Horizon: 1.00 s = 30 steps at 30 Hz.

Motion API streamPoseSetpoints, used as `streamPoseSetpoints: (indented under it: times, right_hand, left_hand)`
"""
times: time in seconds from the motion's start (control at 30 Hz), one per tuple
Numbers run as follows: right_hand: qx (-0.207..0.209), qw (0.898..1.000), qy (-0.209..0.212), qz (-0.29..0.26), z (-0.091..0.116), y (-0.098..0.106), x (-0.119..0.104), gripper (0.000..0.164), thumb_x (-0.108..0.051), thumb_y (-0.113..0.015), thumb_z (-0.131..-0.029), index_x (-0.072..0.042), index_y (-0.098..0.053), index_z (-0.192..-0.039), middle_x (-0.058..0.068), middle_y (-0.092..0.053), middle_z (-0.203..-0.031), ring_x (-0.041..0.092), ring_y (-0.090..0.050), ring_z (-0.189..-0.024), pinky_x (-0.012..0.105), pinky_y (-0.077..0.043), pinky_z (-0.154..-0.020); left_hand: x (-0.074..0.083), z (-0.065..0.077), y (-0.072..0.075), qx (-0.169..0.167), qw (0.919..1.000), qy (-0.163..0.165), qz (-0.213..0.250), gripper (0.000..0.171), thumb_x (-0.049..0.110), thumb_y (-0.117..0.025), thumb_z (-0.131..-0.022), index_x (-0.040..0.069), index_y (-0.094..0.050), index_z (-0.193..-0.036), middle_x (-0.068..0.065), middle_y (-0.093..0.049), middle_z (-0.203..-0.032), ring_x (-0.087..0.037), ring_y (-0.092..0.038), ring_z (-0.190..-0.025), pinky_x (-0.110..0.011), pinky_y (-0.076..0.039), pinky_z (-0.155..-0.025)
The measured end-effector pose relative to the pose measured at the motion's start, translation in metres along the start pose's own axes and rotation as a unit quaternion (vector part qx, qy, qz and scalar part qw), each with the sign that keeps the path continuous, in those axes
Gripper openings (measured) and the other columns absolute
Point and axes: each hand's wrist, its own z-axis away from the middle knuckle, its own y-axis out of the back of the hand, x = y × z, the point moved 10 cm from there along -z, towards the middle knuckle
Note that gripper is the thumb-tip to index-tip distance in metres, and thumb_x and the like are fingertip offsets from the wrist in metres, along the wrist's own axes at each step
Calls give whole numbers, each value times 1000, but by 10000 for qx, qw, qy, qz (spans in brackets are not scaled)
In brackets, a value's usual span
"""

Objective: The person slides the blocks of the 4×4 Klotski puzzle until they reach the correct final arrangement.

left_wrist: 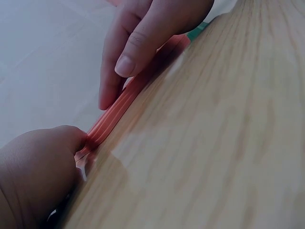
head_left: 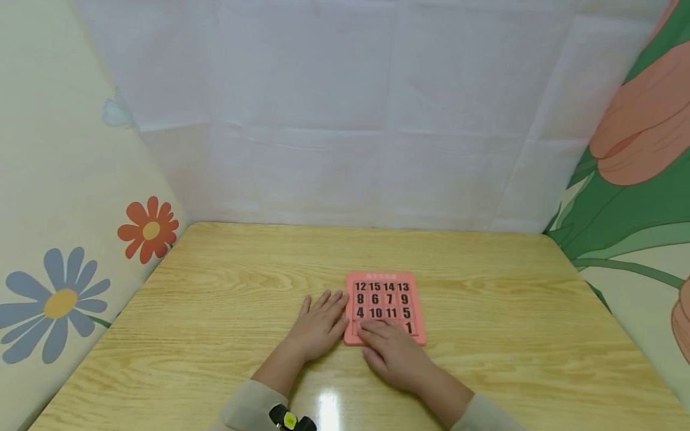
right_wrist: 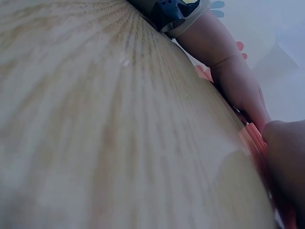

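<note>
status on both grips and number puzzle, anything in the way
Left grip at left edge, right grip over bottom row. Number puzzle flat on table. Bottom row partly hidden.

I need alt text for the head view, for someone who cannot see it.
A person's right hand partly covers the bottom row of a pink number puzzle; the left hand rests at its left edge. The puzzle lies on a wood-grain table, with white cloth behind and flower pictures on both sides.

A hand could pass over the table (head_left: 517,299) right of the puzzle (head_left: 382,306) or beyond it. The left hand (head_left: 317,328) blocks the puzzle's left side, the right hand (head_left: 397,355) much of its near side.
</note>
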Motion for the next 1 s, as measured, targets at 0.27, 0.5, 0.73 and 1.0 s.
streamPoseSetpoints:
  times: [0.27,0.5,0.73,1.0]
  right_hand:
    - [106,9999,-80,-24,7,5,8,42,-32,-51,-100,-15,-58,-137,1,-55,-145,18,-50,-135,42,-32,-119]
    - [295,9995,-53,68,11,12,11,41,-31,-55,-98,-15,-60,-135,1,-58,-142,18,-52,-133,42,-33,-118]
    - [201,9997,-166,-42,14,11,17,41,-31,-54,-98,-15,-59,-136,1,-57,-143,19,-50,-135,42,-33,-118]
    - [244,9995,-179,-103,17,11,17,43,-31,-54,-98,-14,-58,-137,2,-56,-144,20,-50,-136,43,-35,-117]
  left_hand:
    - [0,-1,0,5,10000,-12,12,55,38,-38,-104,13,-35,-153,-8,-32,-160,-33,-22,-151,-60,-5,-122]
    - [0,-2,1,22,10000,12,7,55,39,-38,-105,13,-35,-153,-8,-31,-160,-33,-22,-151,-60,-5,-122]
    - [0,-1,0,8,10000,6,-23,55,38,-37,-105,12,-35,-153,-9,-32,-160,-33,-22,-151,-60,-6,-122]
    - [-1,-1,-1,-8,10000,11,-37,55,38,-37,-105,12,-35,-153,-9,-31,-161,-33,-21,-151,-60,-5,-122]
